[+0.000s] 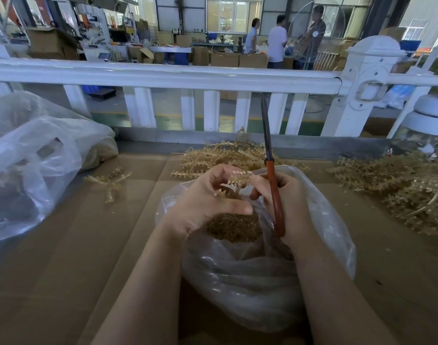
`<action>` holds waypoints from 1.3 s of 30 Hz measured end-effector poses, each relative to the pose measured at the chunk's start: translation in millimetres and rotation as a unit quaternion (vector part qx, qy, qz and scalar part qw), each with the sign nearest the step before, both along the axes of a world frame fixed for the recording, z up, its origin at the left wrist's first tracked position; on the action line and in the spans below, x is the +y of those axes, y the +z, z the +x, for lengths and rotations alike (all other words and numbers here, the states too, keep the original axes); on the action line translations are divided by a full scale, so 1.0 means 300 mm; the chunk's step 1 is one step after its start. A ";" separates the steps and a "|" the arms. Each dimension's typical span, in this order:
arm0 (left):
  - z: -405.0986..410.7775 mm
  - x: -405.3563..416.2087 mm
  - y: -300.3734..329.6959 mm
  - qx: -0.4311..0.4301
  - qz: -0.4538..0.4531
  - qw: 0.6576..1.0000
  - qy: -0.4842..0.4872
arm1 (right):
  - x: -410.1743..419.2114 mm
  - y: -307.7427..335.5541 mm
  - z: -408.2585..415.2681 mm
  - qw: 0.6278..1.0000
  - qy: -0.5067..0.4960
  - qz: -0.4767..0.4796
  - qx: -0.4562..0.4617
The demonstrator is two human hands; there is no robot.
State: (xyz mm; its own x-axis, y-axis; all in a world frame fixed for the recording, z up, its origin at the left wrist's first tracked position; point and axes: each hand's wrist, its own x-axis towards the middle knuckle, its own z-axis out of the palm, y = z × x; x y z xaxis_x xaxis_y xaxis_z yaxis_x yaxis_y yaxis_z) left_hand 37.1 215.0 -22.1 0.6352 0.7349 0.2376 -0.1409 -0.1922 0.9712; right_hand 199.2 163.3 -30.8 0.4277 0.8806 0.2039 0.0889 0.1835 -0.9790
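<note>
Left hand (208, 197) fingers curled round gold plastic sprig (234, 181), thumb lying across below. Right hand (287, 202) fingertips pinching sprig's other end, palm and lower fingers wrapped round red-handled scissors (271, 175), blades together, pointing up and away. Both hands over open mouth of clear plastic bag (250, 282), middle of table's (88, 232) near edge; loose gold bits (233, 227) inside. Sprig pile (213, 155) at far edge, larger pile (399, 185) at right edge, single sprig (111, 180) left of centre, big plastic sack (38, 158) at left edge.

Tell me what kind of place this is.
Probably a factory workshop: cardboard boxes stacked around a big hall, people standing at work tables, and piles of tan plastic sprigs on this cardboard-covered bench.
</note>
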 end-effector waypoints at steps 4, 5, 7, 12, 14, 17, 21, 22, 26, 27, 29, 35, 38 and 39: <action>0.021 0.001 -0.003 -0.047 -0.007 0.996 0.076 | -0.002 0.006 -0.004 1.000 -0.002 -0.013 -0.021; 0.018 0.008 -0.005 -0.045 -0.025 0.994 0.099 | -0.002 0.007 -0.006 1.000 0.002 -0.014 -0.024; 0.010 0.013 -0.005 -0.021 -0.064 0.991 0.118 | -0.001 0.007 -0.009 1.000 0.011 -0.012 -0.022; 0.026 -0.002 0.002 -0.034 -0.130 0.986 0.098 | -0.005 0.008 -0.010 0.998 0.049 -0.012 -0.023; 0.026 -0.002 0.005 -0.025 -0.123 0.988 0.095 | -0.012 0.012 -0.007 0.998 0.057 -0.013 -0.031; 0.016 0.002 0.002 -0.019 -0.101 0.991 0.083 | -0.024 0.020 -0.010 0.997 0.066 -0.015 -0.038; 0.017 -0.002 -0.006 -0.044 -0.053 0.997 0.047 | -0.023 0.021 -0.011 0.997 0.053 -0.025 -0.052; 0.018 0.000 -0.007 -0.045 -0.055 0.996 0.054 | -0.021 0.020 -0.013 0.997 0.054 -0.024 -0.053; 0.020 0.008 -0.016 -0.043 -0.050 0.993 0.098 | -0.015 0.012 -0.024 0.996 0.055 -0.015 -0.063; 0.021 0.009 -0.017 -0.055 -0.047 0.992 0.102 | -0.014 0.012 -0.025 0.997 0.057 -0.009 -0.051; 0.022 0.007 -0.012 -0.095 -0.040 0.988 0.114 | -0.010 0.005 -0.019 0.997 0.046 0.009 -0.065; 0.007 0.029 -0.009 -0.073 0.019 0.970 0.230 | -0.009 -0.025 -0.001 0.967 -0.041 -0.010 -0.252; 0.005 0.023 -0.008 -0.062 0.030 0.965 0.253 | -0.012 -0.032 0.007 0.938 -0.056 -0.023 -0.341; 0.004 0.021 -0.007 -0.060 0.035 0.964 0.256 | -0.012 -0.034 0.008 0.928 -0.058 -0.022 -0.367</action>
State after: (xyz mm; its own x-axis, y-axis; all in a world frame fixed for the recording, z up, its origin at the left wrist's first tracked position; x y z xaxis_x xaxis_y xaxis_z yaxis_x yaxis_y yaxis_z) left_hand 38.3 221.3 -24.1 0.1578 0.9248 0.3462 -0.1201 -0.3300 0.9363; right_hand 201.6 159.9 -41.0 0.2807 0.8514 0.4432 0.7515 0.0923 -0.6533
